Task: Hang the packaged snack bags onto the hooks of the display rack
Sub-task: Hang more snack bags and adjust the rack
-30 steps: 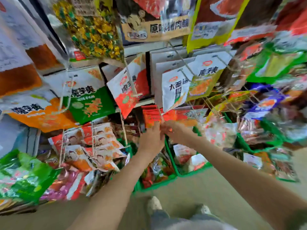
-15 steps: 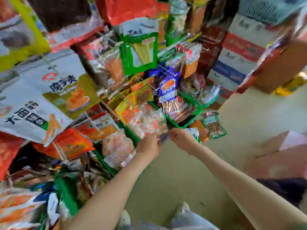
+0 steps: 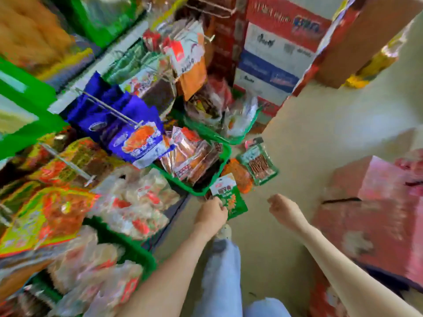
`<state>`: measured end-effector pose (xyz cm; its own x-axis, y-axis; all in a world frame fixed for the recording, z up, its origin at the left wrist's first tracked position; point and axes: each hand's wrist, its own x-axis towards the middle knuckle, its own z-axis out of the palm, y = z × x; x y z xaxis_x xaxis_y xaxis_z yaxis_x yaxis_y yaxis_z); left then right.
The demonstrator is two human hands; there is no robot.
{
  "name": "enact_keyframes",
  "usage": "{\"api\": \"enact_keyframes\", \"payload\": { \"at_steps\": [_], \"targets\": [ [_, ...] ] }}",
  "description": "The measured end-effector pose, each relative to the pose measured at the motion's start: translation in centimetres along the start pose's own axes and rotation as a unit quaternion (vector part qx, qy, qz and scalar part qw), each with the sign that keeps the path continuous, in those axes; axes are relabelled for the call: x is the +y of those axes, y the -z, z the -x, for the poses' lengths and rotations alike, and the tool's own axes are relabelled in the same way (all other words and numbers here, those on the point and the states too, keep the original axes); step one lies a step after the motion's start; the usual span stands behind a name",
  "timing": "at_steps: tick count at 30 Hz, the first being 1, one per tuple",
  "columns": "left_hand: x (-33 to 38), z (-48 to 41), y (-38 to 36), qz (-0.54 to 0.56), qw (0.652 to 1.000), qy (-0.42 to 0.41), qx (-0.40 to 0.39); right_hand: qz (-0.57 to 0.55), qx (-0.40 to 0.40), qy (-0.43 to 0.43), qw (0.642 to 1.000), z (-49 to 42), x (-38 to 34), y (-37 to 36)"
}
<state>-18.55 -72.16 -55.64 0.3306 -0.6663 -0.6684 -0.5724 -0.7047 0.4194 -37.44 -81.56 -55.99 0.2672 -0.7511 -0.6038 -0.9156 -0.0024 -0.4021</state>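
My left hand grips a small green and white snack bag by its lower left edge, just off the corner of a green basket. Apart from the bag, to its right, my right hand hangs over the floor with fingers loosely curled and nothing in it. The display rack fills the left side. One wire hook carries blue bags, and another hook sticks out over yellow and red bags. The picture is blurred by motion.
Two snack bags lie on the floor past the basket, a green one and an orange one. A pink-red carton sits at the right. Stacked printed boxes stand at the back. My legs and shoe are below.
My view has swung right and down along the rack toward the floor. My right hand has let go and moved away to the right; my left hand now holds the green bag alone.
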Motion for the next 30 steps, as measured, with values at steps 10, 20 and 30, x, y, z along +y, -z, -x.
{"api": "enact_keyframes", "payload": {
  "at_steps": [10, 20, 30],
  "targets": [
    [-3.7, -27.9, -19.6, -0.033, 0.998, 0.043, -0.028, 0.096, -0.07, 0.038, 0.992, -27.9, 11.7, -16.5],
    [-16.3, -45.5, -35.8, -0.178, 0.978, 0.03, 0.103, 0.201, -0.029, 0.267, 0.942, -50.3, 12.8, -35.7],
    [-10.4, -38.1, -29.5, -0.217, 0.929, -0.146, 0.262, 0.156, 0.127, 0.361, 0.911, -36.5, 14.8, -28.7]
  ]
}}
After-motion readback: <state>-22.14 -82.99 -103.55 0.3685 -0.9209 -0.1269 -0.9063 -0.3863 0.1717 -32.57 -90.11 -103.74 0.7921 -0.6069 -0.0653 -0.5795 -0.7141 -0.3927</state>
